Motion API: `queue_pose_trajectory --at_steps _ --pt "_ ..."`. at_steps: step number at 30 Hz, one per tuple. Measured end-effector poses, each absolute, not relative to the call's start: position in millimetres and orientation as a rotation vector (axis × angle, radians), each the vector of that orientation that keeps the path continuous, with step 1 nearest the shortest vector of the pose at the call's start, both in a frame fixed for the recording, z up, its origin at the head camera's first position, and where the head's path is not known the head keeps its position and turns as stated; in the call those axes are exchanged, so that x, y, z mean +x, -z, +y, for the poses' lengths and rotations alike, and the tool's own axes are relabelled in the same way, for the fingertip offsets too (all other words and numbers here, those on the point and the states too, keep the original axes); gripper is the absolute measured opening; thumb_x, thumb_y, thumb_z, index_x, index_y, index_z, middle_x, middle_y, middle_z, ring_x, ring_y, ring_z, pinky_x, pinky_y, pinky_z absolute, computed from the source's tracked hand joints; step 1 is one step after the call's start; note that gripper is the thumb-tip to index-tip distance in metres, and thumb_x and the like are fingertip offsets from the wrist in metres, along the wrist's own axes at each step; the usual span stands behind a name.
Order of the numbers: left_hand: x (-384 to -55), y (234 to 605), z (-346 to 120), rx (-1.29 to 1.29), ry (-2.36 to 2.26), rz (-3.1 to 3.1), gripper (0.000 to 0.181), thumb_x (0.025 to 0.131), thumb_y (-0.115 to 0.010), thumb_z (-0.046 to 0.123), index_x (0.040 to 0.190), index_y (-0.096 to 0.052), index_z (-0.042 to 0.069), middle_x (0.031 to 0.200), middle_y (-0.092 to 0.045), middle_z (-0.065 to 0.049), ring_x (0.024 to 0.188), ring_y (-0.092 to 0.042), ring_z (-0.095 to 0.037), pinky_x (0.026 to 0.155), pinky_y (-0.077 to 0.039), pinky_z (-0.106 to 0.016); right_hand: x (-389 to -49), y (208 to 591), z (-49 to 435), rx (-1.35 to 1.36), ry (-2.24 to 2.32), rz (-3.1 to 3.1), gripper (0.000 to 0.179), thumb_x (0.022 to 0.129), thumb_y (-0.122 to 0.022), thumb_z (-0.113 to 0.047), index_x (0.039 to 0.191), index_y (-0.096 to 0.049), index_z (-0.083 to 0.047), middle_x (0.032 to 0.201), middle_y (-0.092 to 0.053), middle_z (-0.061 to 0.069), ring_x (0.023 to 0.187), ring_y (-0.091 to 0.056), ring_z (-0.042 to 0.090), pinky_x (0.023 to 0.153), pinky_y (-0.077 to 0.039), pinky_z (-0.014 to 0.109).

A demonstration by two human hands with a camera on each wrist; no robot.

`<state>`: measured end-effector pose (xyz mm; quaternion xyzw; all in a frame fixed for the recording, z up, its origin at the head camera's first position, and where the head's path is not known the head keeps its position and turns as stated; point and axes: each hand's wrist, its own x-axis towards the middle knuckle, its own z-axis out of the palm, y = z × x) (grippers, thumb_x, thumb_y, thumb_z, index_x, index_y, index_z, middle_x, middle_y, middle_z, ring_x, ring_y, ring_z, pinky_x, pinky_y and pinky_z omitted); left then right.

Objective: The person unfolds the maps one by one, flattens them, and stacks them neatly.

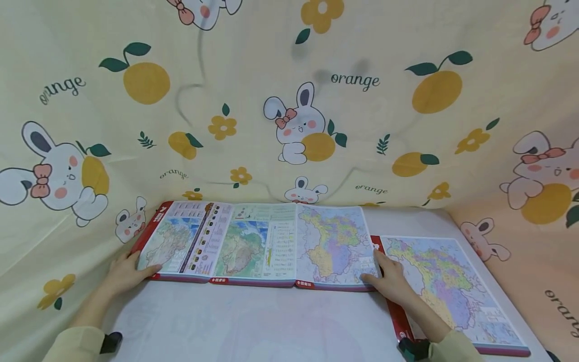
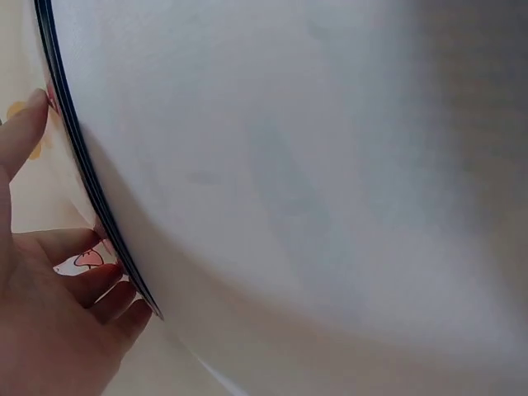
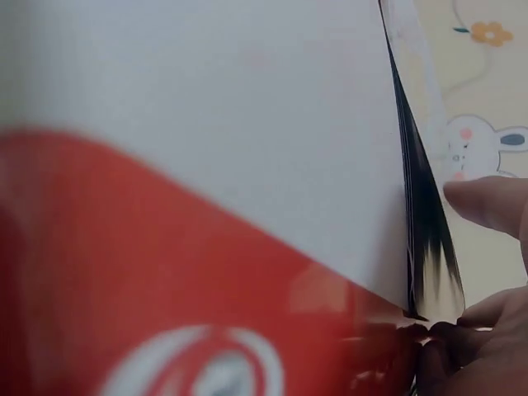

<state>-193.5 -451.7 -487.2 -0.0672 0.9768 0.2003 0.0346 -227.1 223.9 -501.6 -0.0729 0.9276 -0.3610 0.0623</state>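
Observation:
Three printed maps lie side by side in a row in the head view: the left map (image 1: 169, 241) with a red strip along its side, the middle map (image 1: 244, 246), and the right map (image 1: 334, 246) in pastel colours. My left hand (image 1: 126, 274) holds the left map's near corner, thumb at the front edge, fingers along the side. In the left wrist view its fingertips touch the thin layered edge. My right hand (image 1: 391, 281) grips the near right corner of the right map, thumb on top, other fingers partly hidden at its side.
Another map (image 1: 457, 281) with a red side strip lies nearer on the right, under my right forearm. White table surface (image 1: 253, 322) shows in front of the row. A cloth (image 1: 253, 60) printed with rabbits and oranges rises behind and at both sides.

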Motion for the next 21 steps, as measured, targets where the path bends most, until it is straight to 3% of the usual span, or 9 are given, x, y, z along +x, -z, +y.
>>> queue_pose_trajectory --at_steps 7,21 --pt "-194.7 492.4 -458.0 -0.209 -0.600 3.006 0.105 0.094 -0.068 0.055 0.141 -0.029 -0.031 0.141 -0.022 -0.056 0.127 -0.024 -0.072 0.105 -0.030 -0.081 -228.9 505.5 219.7 -0.263 0.959 2.890 0.092 0.092 -0.076 -0.028 0.158 -0.026 0.013 0.163 -0.025 0.035 0.138 -0.022 0.059 0.105 -0.031 0.081" --pt "-190.2 482.1 -445.7 -0.201 -0.646 2.979 0.101 0.097 -0.064 0.052 0.144 -0.027 -0.029 0.145 -0.019 -0.053 0.132 -0.019 -0.072 0.108 -0.025 -0.082 -219.4 498.8 228.0 -0.206 1.183 2.816 0.088 0.098 -0.072 -0.029 0.162 -0.022 0.006 0.161 -0.029 0.037 0.145 -0.030 0.056 0.109 -0.039 0.071"
